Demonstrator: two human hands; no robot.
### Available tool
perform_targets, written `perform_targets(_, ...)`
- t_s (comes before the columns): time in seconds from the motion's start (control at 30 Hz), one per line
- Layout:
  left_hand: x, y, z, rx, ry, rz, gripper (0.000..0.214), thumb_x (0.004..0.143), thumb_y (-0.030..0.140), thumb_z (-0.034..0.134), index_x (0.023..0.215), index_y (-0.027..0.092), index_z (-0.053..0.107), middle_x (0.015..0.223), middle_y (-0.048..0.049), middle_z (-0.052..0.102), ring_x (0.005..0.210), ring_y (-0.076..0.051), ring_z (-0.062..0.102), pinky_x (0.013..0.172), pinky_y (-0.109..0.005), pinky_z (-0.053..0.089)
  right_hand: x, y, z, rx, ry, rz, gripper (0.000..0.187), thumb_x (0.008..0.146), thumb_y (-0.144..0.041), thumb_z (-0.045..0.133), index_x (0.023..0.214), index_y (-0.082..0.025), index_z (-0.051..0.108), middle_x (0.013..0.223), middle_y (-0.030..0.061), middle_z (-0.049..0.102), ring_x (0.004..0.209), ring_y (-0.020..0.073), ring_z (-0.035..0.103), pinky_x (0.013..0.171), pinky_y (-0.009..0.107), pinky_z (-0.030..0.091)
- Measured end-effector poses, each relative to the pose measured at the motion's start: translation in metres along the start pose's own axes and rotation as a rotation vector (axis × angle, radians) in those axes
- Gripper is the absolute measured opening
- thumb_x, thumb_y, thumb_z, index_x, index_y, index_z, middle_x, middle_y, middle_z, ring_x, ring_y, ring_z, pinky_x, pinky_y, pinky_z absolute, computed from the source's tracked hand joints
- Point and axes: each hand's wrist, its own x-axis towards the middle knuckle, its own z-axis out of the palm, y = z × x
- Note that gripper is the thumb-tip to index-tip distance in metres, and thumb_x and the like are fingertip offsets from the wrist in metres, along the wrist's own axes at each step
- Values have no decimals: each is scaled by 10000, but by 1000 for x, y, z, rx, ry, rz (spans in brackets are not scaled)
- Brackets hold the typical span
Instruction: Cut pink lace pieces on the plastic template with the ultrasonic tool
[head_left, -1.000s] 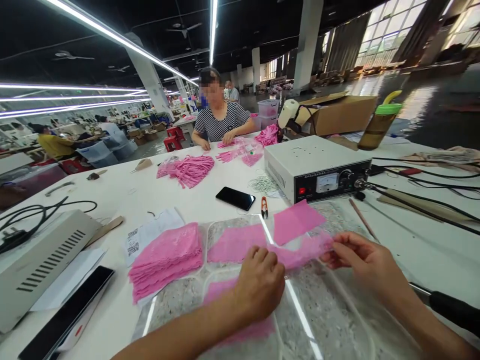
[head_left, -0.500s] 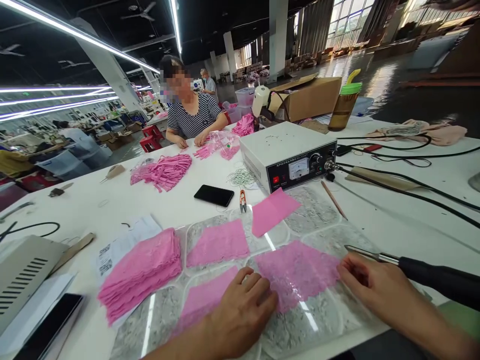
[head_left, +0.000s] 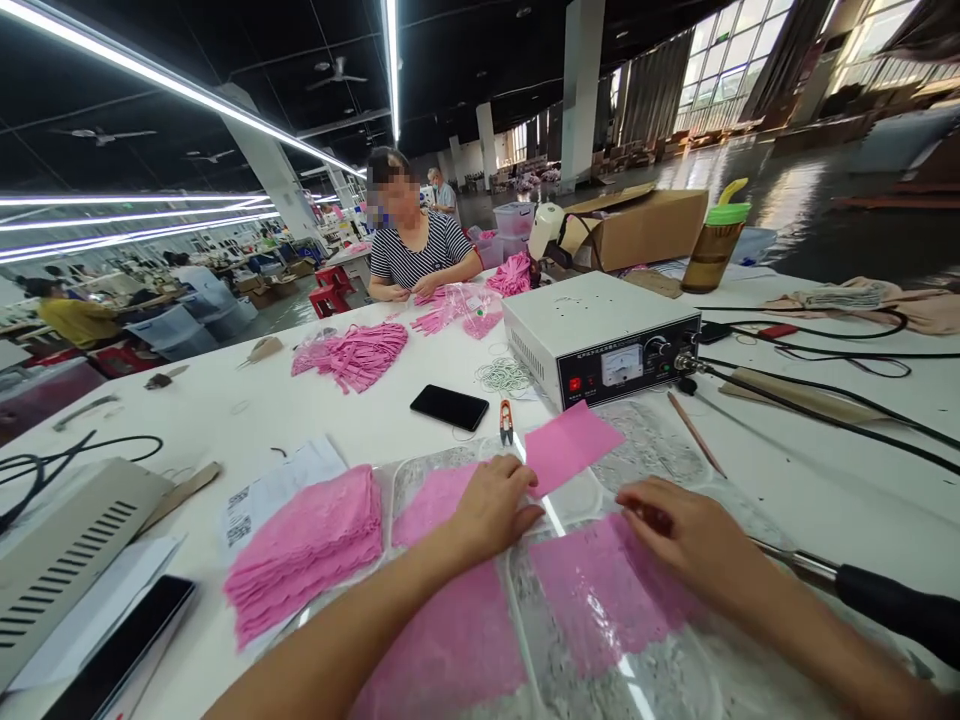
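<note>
My left hand (head_left: 493,508) reaches over the clear mat (head_left: 551,590), its fingertips at the lower left corner of a small plain pink fabric piece (head_left: 574,447). Its thumb stands apart from the fingers. To the right, my right hand (head_left: 671,515) hovers with bent, parted fingers above a pink fabric piece with a wavy edge (head_left: 592,585), holding nothing I can see. Under my left forearm lies another pink piece (head_left: 457,640), partly covered; one more (head_left: 427,505) sits behind the wrist. A black-handled metal-tipped tool (head_left: 817,570) rests beyond my right forearm.
A pink fabric stack (head_left: 307,540) is at left. Ahead are a phone (head_left: 450,407), orange thread snips (head_left: 506,422) and a control box (head_left: 600,335) with cables. A bottle (head_left: 716,248) stands behind it. A co-worker (head_left: 420,240) sits across the table, hands on pink strips.
My left hand has moved forward to the plain pink piece. My right hand has lifted off the wavy-edged piece's right side and come left. The view has tilted up.
</note>
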Motion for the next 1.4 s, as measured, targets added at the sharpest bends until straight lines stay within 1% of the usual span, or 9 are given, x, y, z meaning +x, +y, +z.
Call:
perform_targets(0.1, 20, -8, 2, 0, -57, -27, 166, 824, 253, 691, 931, 144, 629, 956, -56, 625, 945, -217, 599, 826, -379, 490, 34, -9, 9, -21, -37, -44, 234, 829, -287, 442, 933, -223, 642, 973, 60, 668, 684, 188, 620, 648, 335, 489)
perform_targets(0.2, 27, -12, 4, -42, -123, -33, 187, 914, 290, 598, 1006, 129, 615, 1004, -53, 625, 934, -190, 612, 829, -385, 512, 54, -11, 17, -59, -54, -62, 232, 814, -228, 466, 936, -201, 662, 977, 73, 669, 737, 202, 629, 682, 343, 487)
perform_targets(0.33, 30, -22, 1, -151, -218, -45, 284, 941, 321, 561, 1158, 138, 565, 1127, -79, 599, 954, -192, 619, 817, -385, 538, 62, -8, 22, -95, -81, -71, 206, 841, -167, 510, 964, -182, 674, 991, 87, 676, 854, 209, 636, 756, 346, 489)
perform_targets(0.47, 37, -33, -5, -245, -295, -75, 303, 939, 334, 561, 1176, 147, 563, 1167, -79, 584, 991, -213, 609, 837, -396, 533, 64, -6, 25, -120, -100, -100, 129, 916, -221, 560, 992, -161, 644, 1019, 61, 658, 900, 182, 622, 824, 375, 500)
perform_targets(0.6, 43, -35, -6, -314, -338, -104, 310, 933, 339, 569, 1171, 140, 568, 1167, -74, 585, 996, -223, 608, 837, -398, 532, 69, -7, 29, -151, -135, -148, 156, 935, -292, 568, 984, -158, 632, 1018, 49, 644, 916, 181, 616, 833, 390, 512)
perform_targets(0.8, 46, -36, -1, -398, -367, -152, 306, 924, 329, 582, 1166, 141, 576, 1180, -76, 583, 991, -218, 608, 820, -383, 536, 73, -10, 32, -193, -174, -181, 164, 937, -309, 565, 936, -159, 630, 979, 41, 642, 886, 171, 616, 813, 380, 521)
perform_targets(0.93, 47, -36, -3, -438, -378, -178, 294, 929, 336, 574, 1146, 138, 584, 1158, -69, 593, 984, -219, 611, 825, -383, 535, 73, -10, 29, -186, -177, -182, 170, 940, -313, 560, 930, -157, 627, 951, 36, 640, 843, 160, 617, 771, 355, 529)
perform_targets(1.13, 46, -34, -12, -471, -342, -200, 281, 932, 338, 570, 1126, 136, 592, 1129, -65, 604, 957, -209, 618, 808, -371, 539, 72, -7, 28, -158, -155, -206, 186, 926, -333, 580, 934, -152, 622, 938, 34, 635, 831, 162, 614, 756, 354, 527)
perform_targets(1.4, 50, -28, -16, -478, -269, -243, 262, 935, 327, 568, 1116, 140, 593, 1119, -68, 607, 952, -197, 618, 816, -373, 536, 73, 0, 35, -177, -80, -221, 183, 937, -327, 565, 980, -159, 622, 986, 45, 634, 852, 164, 616, 763, 356, 534)
